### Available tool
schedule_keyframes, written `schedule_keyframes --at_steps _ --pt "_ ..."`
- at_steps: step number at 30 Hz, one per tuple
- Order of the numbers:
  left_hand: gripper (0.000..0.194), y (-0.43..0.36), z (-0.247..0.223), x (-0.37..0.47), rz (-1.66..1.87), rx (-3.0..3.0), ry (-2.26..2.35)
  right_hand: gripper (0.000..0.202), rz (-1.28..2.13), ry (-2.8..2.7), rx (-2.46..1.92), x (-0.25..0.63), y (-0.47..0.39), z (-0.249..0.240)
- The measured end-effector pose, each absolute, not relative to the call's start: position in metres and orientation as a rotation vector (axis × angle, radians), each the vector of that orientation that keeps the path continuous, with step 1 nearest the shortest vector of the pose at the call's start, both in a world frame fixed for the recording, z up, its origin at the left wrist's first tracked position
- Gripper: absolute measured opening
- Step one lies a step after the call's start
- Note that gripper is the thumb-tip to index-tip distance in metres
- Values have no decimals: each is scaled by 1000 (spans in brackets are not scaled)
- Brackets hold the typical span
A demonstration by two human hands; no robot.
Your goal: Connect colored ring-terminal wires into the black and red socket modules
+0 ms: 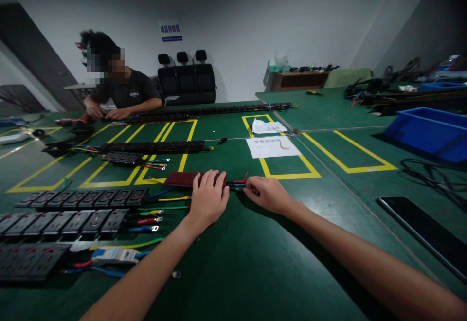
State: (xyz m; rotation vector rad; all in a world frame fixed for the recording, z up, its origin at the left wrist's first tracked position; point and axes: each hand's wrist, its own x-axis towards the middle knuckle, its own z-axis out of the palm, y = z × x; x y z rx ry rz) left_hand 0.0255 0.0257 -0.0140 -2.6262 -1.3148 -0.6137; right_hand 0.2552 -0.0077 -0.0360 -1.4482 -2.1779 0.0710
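Observation:
A dark red strip (178, 179) lies flat on the green table (233, 253) in front of me. My left hand (209, 195) rests on its right end, fingers bent over the top and pressed close together. Red, blue and black wires (237, 184) come out of that end and run to the right. My right hand (266, 193) is closed around these wires, with its fingertips curled inward. Left of my left hand, a yellow wire (175, 199) and a green wire (166, 208) with lugs stretch from the black socket strips (87, 198).
More socket strips (65, 222) fill the left side, one beside a white breaker (115, 255). Across the table a person (127, 92) works at a long black strip (233, 111). Papers (273, 147), a blue bin (430, 133), black cable (434, 177) and phone (423, 231) are ahead and right.

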Motion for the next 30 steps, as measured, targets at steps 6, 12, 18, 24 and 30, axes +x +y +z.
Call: schedule_keyframes --at_steps 6,12,18,24,30 --pt "45 26 -14 25 -598 -2637 -1319 18 73 -2181 -1450 255 -8 -35" --pt "45 26 -14 25 -594 -2635 -1315 17 81 -2186 -1440 255 -9 -34" --pt "45 25 -12 25 -590 -2640 -1321 17 77 -2182 -1441 255 -9 -34" --pt "44 25 -13 25 -580 -2633 -1319 18 62 -2185 -1452 255 -8 -36" --pt "44 26 -14 26 -573 -2621 -1321 17 66 -2181 -1456 255 -8 -36"
